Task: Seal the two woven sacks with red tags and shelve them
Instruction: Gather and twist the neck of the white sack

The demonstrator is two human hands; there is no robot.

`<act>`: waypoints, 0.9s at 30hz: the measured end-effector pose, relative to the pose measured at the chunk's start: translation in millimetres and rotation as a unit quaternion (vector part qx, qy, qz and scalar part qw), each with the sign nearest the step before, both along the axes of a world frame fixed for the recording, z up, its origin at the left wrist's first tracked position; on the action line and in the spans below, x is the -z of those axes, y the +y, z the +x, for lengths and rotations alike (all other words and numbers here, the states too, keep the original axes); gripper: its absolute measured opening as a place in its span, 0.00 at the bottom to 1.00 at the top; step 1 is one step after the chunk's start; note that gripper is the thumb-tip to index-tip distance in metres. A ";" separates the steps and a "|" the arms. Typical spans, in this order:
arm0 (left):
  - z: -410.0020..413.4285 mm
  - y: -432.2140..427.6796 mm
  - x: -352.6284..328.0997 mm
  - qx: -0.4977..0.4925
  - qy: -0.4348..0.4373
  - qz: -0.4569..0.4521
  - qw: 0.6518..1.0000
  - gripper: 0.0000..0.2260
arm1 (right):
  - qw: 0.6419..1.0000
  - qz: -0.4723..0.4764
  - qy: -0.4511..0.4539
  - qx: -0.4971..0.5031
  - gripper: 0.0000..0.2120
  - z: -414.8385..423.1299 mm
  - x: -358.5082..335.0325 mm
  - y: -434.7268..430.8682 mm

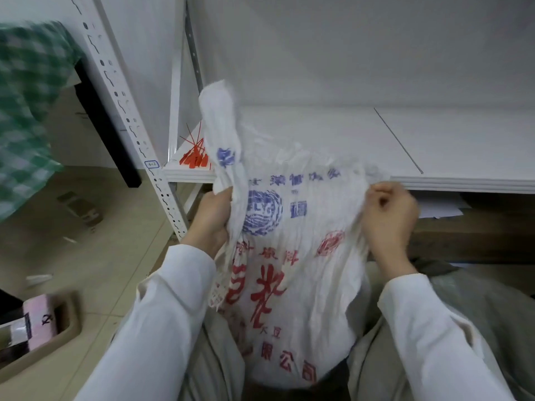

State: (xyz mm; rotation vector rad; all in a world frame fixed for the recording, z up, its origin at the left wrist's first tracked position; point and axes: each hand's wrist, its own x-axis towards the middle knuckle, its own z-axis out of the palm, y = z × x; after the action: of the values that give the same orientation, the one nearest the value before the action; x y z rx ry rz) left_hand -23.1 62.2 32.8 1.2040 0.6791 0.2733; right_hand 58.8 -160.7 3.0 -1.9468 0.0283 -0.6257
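Woven sack (278, 256) upright before me, its bunched neck rising vertically from my gripping left hand (214, 218), its right rim pinched by my right hand (390, 221), with red tags (194, 160) on the shelf (434, 140) corner just beyond the left hand.

One sack (283, 256) — several red tags (194, 160)
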 end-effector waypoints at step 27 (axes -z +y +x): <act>-11.7 2.6 -6.6 0.204 0.080 0.133 0.967 0.13 | 0.937 0.090 0.210 -0.266 0.25 -11.7 6.7 18.8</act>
State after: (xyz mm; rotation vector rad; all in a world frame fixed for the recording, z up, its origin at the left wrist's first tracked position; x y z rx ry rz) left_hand -34.8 64.8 39.4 1.6037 0.5259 -0.0836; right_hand 47.1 -142.0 -3.7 -1.7699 -0.1645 0.1510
